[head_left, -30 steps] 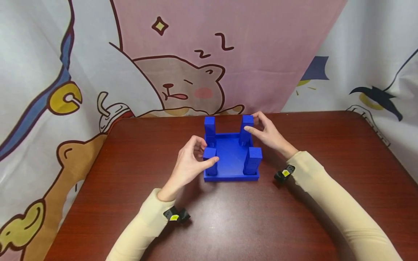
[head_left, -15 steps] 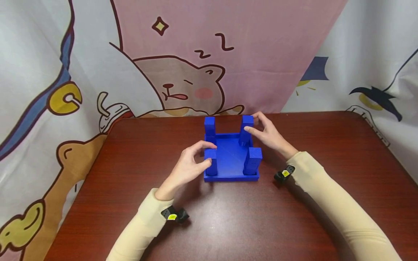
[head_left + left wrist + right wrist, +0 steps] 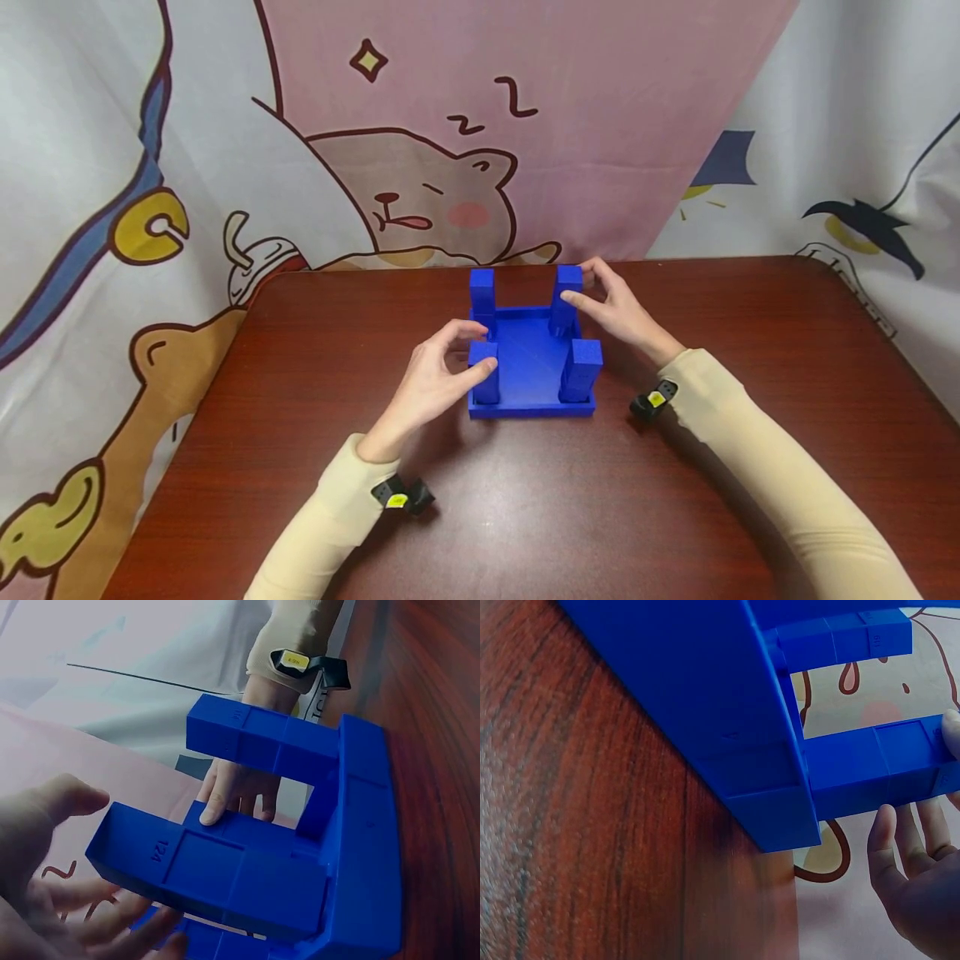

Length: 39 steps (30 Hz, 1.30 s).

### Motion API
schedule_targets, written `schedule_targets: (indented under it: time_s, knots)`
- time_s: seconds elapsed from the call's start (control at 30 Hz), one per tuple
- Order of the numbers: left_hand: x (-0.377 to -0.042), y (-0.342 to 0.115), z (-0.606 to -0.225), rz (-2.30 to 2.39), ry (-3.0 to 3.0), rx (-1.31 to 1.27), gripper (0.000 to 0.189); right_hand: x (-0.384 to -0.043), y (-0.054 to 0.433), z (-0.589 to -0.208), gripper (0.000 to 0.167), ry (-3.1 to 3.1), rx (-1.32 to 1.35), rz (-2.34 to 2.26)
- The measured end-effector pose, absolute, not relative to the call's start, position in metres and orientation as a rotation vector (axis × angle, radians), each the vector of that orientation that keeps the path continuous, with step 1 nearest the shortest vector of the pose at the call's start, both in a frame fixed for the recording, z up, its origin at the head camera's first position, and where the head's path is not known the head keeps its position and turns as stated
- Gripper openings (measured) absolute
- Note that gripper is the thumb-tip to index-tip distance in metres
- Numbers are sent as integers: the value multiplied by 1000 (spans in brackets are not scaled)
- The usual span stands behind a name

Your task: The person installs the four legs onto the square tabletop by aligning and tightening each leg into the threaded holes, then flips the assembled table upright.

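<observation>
A blue square tray (image 3: 531, 411) with a low rim bears an upright rectangular post at each corner. My left hand (image 3: 429, 380) is around the upper part of the front left post (image 3: 487, 385). In the left wrist view, its thumb (image 3: 73, 796) stands off that post, which is marked 124, and its fingers lie loosely along the other side. My right hand (image 3: 622, 312) holds the back right post (image 3: 562, 312) near its top. The thumb rests on one face, the fingers behind. The right wrist view shows this post (image 3: 870, 769) seated in the tray.
The back left post (image 3: 482, 292) and front right post (image 3: 582, 372) stand untouched by the hands. The tray sits toward the back of a dark reddish wooden table (image 3: 540, 508). A cartoon-printed cloth (image 3: 600, 125) hangs behind the table's back edge.
My left hand's thumb and fingers shift slightly about the front left post, the index finger moving rightward and then a little back. The right hand, posts and tray keep their places.
</observation>
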<state>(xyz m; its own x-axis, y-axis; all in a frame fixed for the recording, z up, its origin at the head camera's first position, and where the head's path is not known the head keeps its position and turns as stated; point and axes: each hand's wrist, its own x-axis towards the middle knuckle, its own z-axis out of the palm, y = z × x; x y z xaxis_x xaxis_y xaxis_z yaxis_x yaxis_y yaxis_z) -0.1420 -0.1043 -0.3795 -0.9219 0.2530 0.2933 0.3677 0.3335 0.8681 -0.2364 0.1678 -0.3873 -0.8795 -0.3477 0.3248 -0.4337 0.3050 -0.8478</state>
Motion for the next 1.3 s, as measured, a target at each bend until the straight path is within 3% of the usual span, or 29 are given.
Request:
schedule_targets:
  time_s: [0.27,0.57,0.97,1.3]
  knots:
    - [-140,-102,-380,-1584,-2521,-376,45,-241,170,-393,26,-2472,725,1665]
    - [-139,-99,-379,-1581,-2525,-349,41,-238,169,-390,24,-2480,740,1646]
    - [-141,-101,-377,-1589,-2517,-480,26,-238,168,-389,24,-2477,748,1651]
    - [-141,-104,-377,-1691,-2507,-601,31,-237,168,-389,25,-2478,725,1646]
